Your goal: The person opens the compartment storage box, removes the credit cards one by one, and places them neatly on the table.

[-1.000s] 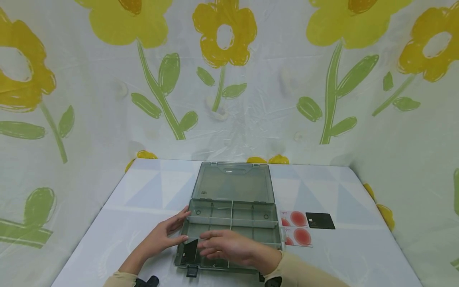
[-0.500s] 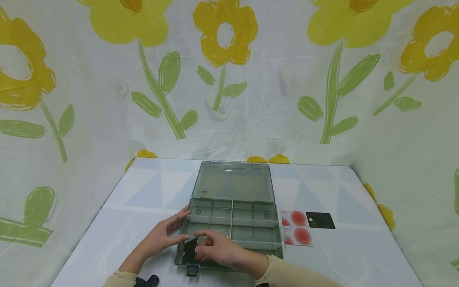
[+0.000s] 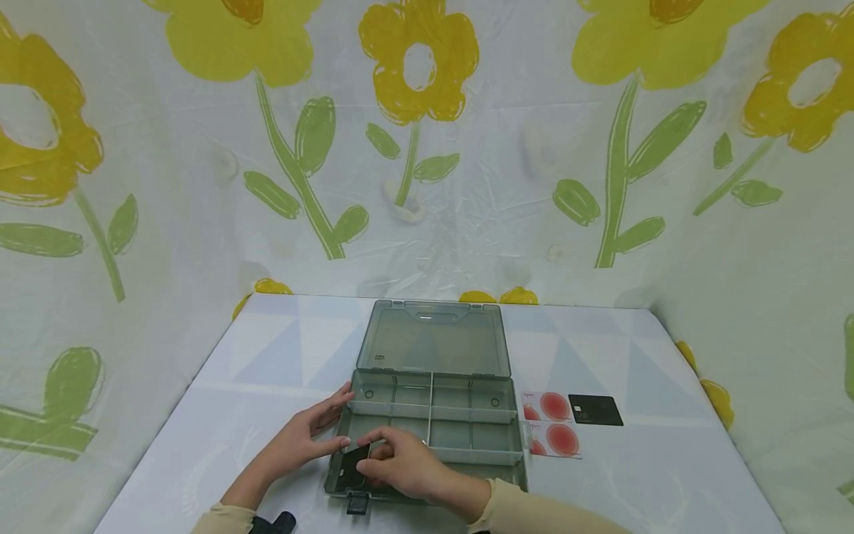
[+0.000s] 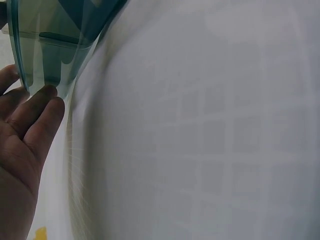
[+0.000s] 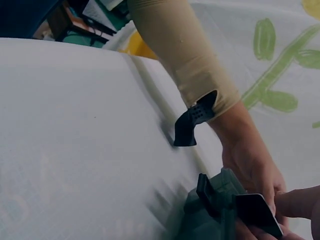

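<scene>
A translucent grey-green compartment box lies on the table with its lid folded back. Tilted in the front-left compartment is a black card, its upper part above the wall. My right hand pinches this card between thumb and fingers. My left hand rests against the box's left side, fingers extended. In the left wrist view, the left hand's fingertips touch the box wall. The card's lower end is hidden inside the box.
Right of the box lie two white cards with red circles, an upper card and a lower card. Another black card lies beside the upper one. An unfastened latch sticks out at the box's front. Flowered cloth surrounds the table.
My right hand has gone from fingers outstretched over the box to pinching the black card at the front left. The card has shifted slightly; my left hand stays in place.
</scene>
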A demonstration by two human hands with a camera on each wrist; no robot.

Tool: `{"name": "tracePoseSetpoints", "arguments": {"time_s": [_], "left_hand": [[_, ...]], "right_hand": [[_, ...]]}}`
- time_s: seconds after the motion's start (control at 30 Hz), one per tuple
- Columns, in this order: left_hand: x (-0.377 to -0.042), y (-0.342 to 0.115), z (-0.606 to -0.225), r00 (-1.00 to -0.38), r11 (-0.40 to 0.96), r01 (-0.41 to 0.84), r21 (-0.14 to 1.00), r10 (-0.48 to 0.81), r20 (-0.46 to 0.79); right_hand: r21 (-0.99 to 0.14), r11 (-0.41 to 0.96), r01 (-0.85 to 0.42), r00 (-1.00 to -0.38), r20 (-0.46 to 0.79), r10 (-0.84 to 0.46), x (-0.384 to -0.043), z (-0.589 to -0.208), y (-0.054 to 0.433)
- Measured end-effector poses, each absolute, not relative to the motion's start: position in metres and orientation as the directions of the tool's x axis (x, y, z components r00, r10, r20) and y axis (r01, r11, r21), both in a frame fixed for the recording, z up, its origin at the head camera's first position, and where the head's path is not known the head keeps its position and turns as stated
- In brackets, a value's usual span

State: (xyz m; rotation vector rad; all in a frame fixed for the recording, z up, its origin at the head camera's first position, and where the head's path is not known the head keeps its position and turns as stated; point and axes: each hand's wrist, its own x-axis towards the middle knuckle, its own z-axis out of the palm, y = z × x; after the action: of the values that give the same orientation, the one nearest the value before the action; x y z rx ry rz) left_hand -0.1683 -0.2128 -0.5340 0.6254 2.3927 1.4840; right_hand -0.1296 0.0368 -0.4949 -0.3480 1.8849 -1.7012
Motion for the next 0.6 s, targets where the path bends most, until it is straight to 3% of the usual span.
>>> {"name": "tracePoseSetpoints", "arguments": {"time_s": [0.27, 0.6], "left_hand": [[-0.1687, -0.2139, -0.5351, -0.872, 0.381, 0.228, 0.896, 0.489, 0.014], [-0.1687, -0.2148, -0.5369, -0.873, 0.377, 0.231, 0.897, 0.487, 0.02]], "right_hand": [[-0.975, 0.198, 0.101, -0.827, -0.192, -0.528, -0.1298, -0.4966, 0.0348], [-0.982, 0.137, 0.129, -0.842, -0.181, -0.508, -0.1281, -0.4935, 0.0341]]}}
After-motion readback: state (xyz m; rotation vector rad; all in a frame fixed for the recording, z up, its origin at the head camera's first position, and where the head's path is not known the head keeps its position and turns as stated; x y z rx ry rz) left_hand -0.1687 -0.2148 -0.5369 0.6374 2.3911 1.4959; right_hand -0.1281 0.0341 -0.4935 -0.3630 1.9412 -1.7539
